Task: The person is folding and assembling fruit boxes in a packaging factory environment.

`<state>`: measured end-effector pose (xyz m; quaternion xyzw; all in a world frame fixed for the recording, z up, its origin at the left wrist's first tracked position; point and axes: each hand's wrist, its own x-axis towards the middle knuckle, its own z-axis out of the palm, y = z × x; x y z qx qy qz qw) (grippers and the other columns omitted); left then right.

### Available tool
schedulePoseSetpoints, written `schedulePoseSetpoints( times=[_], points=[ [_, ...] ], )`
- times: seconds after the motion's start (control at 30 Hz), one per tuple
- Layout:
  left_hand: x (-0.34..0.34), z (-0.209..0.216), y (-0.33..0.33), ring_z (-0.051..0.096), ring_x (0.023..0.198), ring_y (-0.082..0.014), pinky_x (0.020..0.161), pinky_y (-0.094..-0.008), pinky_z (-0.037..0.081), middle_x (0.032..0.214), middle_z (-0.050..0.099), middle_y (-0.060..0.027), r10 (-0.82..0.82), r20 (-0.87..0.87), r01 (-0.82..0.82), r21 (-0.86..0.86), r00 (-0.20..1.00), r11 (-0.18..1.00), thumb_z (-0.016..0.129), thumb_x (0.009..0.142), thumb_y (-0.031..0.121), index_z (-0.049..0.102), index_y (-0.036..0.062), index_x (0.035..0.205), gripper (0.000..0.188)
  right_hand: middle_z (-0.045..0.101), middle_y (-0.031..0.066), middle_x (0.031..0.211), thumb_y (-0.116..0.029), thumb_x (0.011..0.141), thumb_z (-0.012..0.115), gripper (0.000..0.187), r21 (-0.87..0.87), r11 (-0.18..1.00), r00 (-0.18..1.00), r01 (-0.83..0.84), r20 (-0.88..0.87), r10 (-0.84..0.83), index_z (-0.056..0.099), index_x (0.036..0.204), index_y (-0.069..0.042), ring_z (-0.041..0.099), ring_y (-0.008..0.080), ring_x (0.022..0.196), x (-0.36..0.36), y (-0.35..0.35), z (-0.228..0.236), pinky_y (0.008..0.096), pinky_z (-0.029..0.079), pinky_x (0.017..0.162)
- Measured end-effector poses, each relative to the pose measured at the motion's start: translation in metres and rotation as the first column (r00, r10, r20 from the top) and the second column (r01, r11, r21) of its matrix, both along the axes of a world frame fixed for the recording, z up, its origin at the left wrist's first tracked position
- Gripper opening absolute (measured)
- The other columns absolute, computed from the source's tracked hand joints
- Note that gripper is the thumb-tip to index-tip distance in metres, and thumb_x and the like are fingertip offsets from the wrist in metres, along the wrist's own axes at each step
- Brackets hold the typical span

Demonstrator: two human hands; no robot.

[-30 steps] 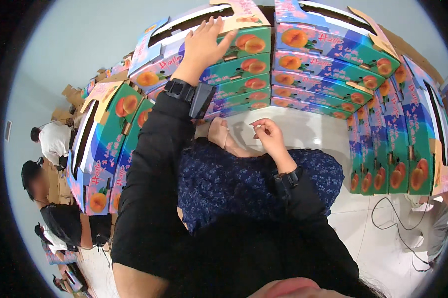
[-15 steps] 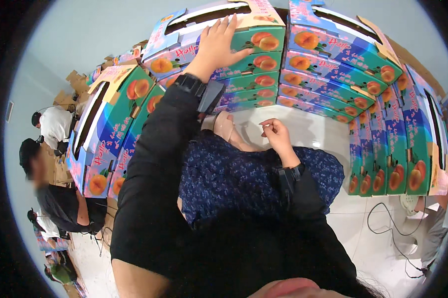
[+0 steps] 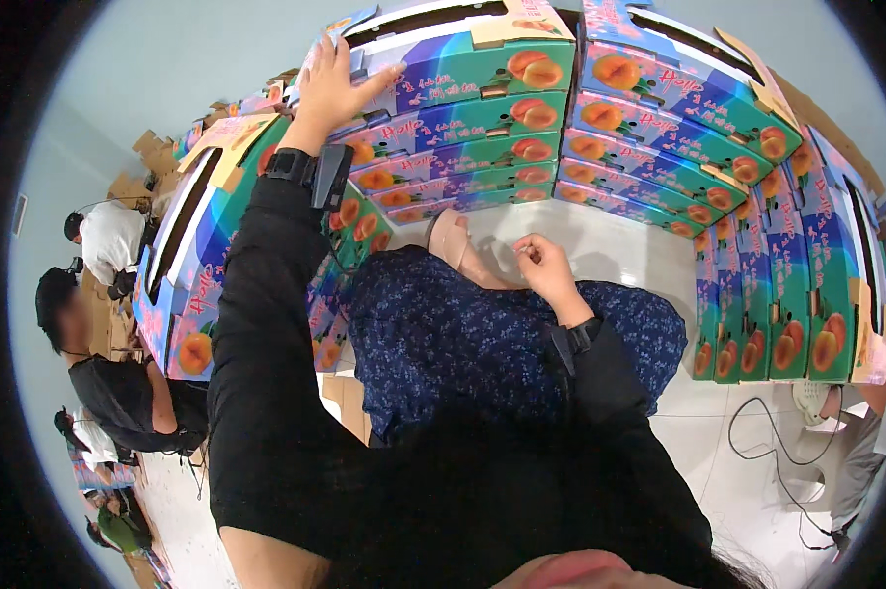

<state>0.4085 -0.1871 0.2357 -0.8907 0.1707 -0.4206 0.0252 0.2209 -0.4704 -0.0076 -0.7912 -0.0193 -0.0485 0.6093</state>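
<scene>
My left hand [image 3: 335, 93] is open, fingers spread, against the upper left corner of the top cardboard fruit box [image 3: 443, 74] in the middle stack ahead of me. That box is pink, blue and green with peach pictures, and a long slot runs along its top. My right hand [image 3: 549, 270] hovers over my lap, its fingers curled in and thumb against them. Nothing shows in it. Below it lies my dark blue patterned skirt [image 3: 462, 344].
More box stacks curve around me: one at left [image 3: 202, 285], one ahead right [image 3: 673, 88], one at far right [image 3: 786, 294]. A black cable [image 3: 757, 456] lies on the tiled floor. Several people work at left, the nearest person [image 3: 119, 398] in black.
My left hand has slid leftward along the middle stack's top box, from near its centre to its left corner. My right hand has stayed over my lap, fingers curled a little tighter.
</scene>
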Motion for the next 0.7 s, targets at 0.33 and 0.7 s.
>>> schedulePoseSetpoints(
  times=[0.33, 0.7],
  points=[
    [0.000, -0.005, -0.006, 0.048, 0.123, -0.0364, 0.101, -0.0435, 0.038, 0.131, 0.047, -0.0297, 0.041, -0.156, -0.041, 0.004, 0.987, 0.999, 0.058, 0.059, 0.083, 0.038, -0.0151, 0.129, 0.122, 0.064, 0.0098, 0.077, -0.015, 0.080, 0.061, 0.018, -0.192, 0.962, 0.981, -0.193, -0.061, 0.185, 0.063, 0.095, -0.006, 0.062, 0.0223, 0.072, -0.004, 0.006, 0.012, 0.0325, 0.049, 0.068],
    [-0.009, -0.010, -0.004, 0.045, 0.125, -0.0376, 0.103, -0.0457, 0.035, 0.132, 0.046, -0.0300, 0.004, -0.084, -0.005, -0.009, 0.996, 1.000, 0.058, 0.059, 0.083, 0.043, -0.0136, 0.127, 0.120, 0.064, 0.0118, 0.093, -0.017, 0.079, 0.066, 0.025, -0.144, 0.984, 0.870, 0.107, 0.492, -0.022, 0.062, 0.100, -0.003, 0.062, 0.0215, 0.086, 0.083, 0.021, 0.181, 0.0320, 0.049, 0.074]
  ],
)
